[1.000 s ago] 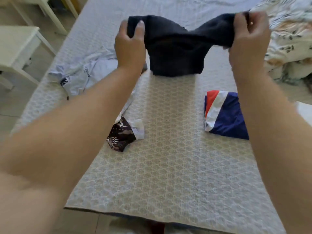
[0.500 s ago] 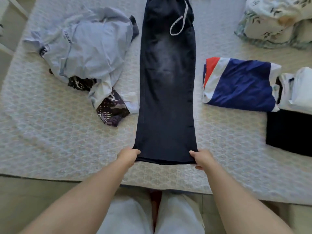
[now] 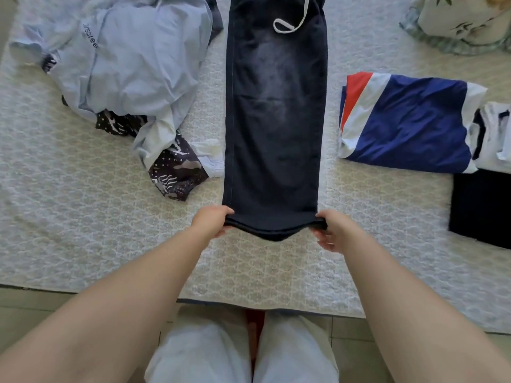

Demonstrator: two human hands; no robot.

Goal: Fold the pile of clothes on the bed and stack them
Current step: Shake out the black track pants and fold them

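Dark navy trousers [image 3: 275, 111] lie lengthwise down the middle of the bed, doubled leg on leg, with a white drawstring near the top. My left hand [image 3: 211, 221] pinches the left corner of the hem and my right hand [image 3: 330, 229] pinches the right corner, lifting the hem slightly off the cover. To the left lies an unfolded pile: a light blue shirt [image 3: 130, 59] over a dark patterned garment [image 3: 174, 172]. On the right sit folded items: a blue, white and red shirt [image 3: 409, 125], a white piece [image 3: 495, 136] and a black piece [image 3: 481, 205].
The bed cover [image 3: 83, 230] is pale with a lattice pattern, and its near edge runs just in front of my legs. A floral quilt [image 3: 464, 20] is bunched at the far right corner. Tiled floor shows below the bed edge.
A second ago I held the trousers up in the air. They were then laid flat along the bed, and now both hands lift the hem corners slightly.
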